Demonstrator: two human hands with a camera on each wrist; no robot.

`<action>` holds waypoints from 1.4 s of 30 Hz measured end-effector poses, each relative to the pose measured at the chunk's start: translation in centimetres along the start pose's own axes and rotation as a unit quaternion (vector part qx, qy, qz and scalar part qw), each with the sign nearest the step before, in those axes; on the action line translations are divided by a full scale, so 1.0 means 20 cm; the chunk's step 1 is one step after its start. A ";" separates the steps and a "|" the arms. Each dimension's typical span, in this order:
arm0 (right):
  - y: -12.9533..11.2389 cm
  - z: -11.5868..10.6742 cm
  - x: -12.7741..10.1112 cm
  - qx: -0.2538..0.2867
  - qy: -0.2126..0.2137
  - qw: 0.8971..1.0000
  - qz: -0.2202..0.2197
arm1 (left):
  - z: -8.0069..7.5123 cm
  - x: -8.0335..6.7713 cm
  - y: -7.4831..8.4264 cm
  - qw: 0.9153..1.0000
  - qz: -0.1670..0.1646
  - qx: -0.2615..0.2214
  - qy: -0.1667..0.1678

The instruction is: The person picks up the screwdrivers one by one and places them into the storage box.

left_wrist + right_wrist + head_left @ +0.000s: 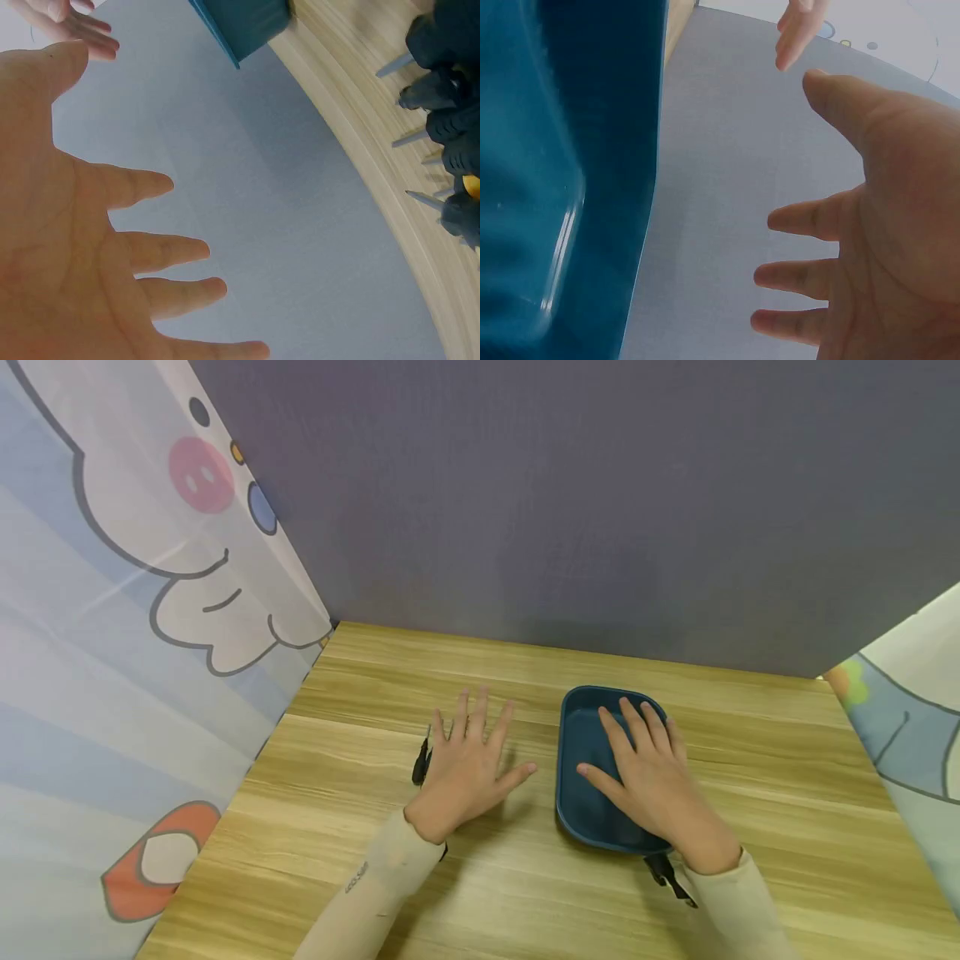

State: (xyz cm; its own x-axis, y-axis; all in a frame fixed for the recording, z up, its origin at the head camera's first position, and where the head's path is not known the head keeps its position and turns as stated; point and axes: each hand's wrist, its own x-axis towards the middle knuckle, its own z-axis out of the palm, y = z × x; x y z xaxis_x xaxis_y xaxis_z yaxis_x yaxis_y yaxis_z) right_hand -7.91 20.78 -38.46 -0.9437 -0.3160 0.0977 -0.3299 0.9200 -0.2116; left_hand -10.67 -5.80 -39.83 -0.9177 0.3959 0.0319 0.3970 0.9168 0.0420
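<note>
My left hand (468,764) is held flat, palm down, with fingers spread over the wooden table (352,827). It holds nothing. In the left wrist view its palm (67,247) is bare. A small black tool (422,764) lies just left of it. My right hand (648,772) is spread open above a dark blue rectangular tray (581,735) and grips nothing. The right wrist view shows the open palm (885,247) beside the tray's wall (555,187). Whether the fingers touch the tray I cannot tell.
Several dark tools with grey pointed tips (442,97) lie on the table at the right edge of the left wrist view. A grey wall (570,502) closes the back. Cartoon-printed curtains (112,610) hang on both sides.
</note>
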 end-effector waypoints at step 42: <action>0.35 0.10 -0.17 0.009 0.093 0.995 -0.031 | 0.15 -0.18 -0.45 0.991 -0.079 -0.065 0.085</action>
State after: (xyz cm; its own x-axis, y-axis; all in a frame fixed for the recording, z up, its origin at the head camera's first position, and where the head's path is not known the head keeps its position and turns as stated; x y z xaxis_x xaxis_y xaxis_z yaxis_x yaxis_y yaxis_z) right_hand -7.09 27.75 -42.28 -0.9012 -0.3232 0.2888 -0.3902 0.8951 -0.2160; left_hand -11.03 -15.36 -43.29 -0.9578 0.2231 0.1813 0.2563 0.9483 0.1872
